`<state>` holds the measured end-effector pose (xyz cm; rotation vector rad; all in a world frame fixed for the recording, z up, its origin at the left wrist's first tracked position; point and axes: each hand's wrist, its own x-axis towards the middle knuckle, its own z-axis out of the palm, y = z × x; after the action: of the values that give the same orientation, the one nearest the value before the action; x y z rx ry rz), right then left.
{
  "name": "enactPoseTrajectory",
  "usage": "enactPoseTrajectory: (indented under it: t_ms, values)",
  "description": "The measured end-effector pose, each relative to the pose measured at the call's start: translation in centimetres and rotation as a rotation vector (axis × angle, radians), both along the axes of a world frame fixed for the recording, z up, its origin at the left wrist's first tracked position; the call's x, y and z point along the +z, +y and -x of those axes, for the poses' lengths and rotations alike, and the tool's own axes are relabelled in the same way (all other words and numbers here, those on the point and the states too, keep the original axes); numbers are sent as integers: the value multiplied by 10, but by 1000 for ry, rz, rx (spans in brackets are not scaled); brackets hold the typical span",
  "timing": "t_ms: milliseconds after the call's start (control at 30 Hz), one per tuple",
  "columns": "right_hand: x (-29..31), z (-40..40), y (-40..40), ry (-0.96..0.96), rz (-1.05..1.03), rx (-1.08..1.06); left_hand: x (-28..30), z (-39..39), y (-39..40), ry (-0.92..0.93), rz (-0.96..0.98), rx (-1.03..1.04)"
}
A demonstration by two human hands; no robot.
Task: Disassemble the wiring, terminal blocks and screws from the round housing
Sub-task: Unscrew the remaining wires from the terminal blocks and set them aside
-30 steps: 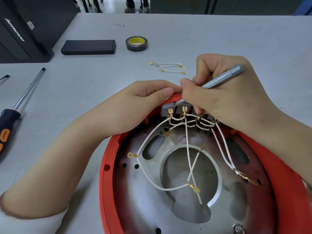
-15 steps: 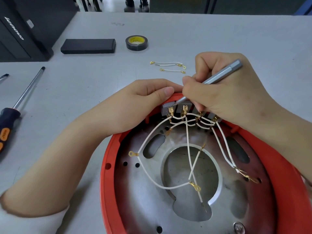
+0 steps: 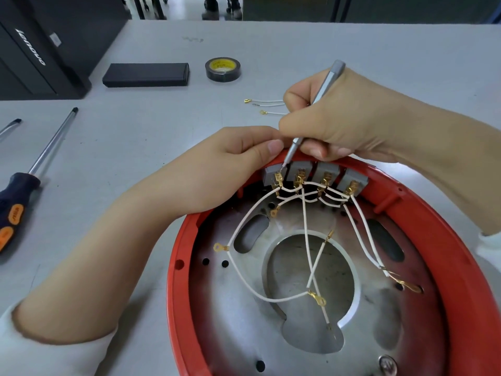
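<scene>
The round red housing (image 3: 461,267) lies on the table with a metal plate inside. Several grey terminal blocks (image 3: 325,172) sit along its far rim, with white wires (image 3: 306,234) and gold lugs running from them across the plate. My left hand (image 3: 217,169) grips the far-left rim, its thumb beside the leftmost block. My right hand (image 3: 347,123) holds a thin grey screwdriver (image 3: 322,96) upright like a pen, its tip on the leftmost block's terminal. The right hand's fingers hide the rim behind the blocks.
Short loose white wires (image 3: 267,105) lie on the table beyond my hands. A black tape roll (image 3: 222,69) and a flat black box (image 3: 146,74) sit farther back. A large screwdriver with an orange-black handle (image 3: 16,204) lies at the left, a black computer case (image 3: 40,50) behind it.
My right hand has lifted and swung the grey screwdriver from a low slant to nearly upright, uncovering the row of terminal blocks. The left hand has stayed on the rim.
</scene>
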<state>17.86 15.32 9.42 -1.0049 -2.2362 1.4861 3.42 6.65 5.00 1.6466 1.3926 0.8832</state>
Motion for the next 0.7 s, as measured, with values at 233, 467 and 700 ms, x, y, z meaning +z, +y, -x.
enactPoseTrajectory:
  t_ms: [233, 467, 700]
  values:
    - [9, 8, 1, -163, -117, 41, -3, 0, 0, -9, -34, -4]
    - [-17, 5, -17, 119, -561, -147, -4, 1, 1, -40, -33, -11]
    - [-26, 3, -12, 290, -566, -184, -2, 0, 0, -58, -15, -14]
